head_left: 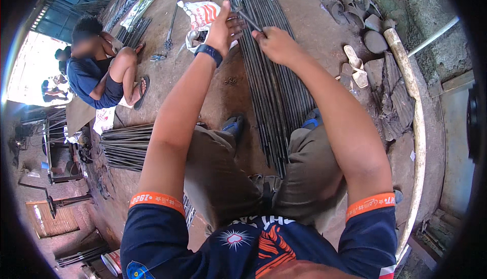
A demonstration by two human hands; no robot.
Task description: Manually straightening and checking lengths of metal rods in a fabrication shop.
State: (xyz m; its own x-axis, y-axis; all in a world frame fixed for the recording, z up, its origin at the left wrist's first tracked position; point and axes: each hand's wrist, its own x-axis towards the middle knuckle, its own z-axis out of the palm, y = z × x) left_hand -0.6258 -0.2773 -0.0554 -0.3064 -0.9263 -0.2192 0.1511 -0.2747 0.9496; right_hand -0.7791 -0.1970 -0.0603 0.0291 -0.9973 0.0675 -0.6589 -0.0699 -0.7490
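A long row of dark metal rods lies on the floor in front of me, running from between my feet to the far side. Over its far part, my right hand is closed around a dark metal rod, whose exposed end points up and left. My left hand is beside that end, fingers stretched and apart, palm turned toward the rod. Whether its fingertips touch the rod, I cannot tell. Several small metal nuts lie on the floor left of the row.
A white sack with red print stands beyond my left hand. At left a person sits on the floor near pliers. Another rod bundle lies by my left arm. Sandals and a pale pole are on the right.
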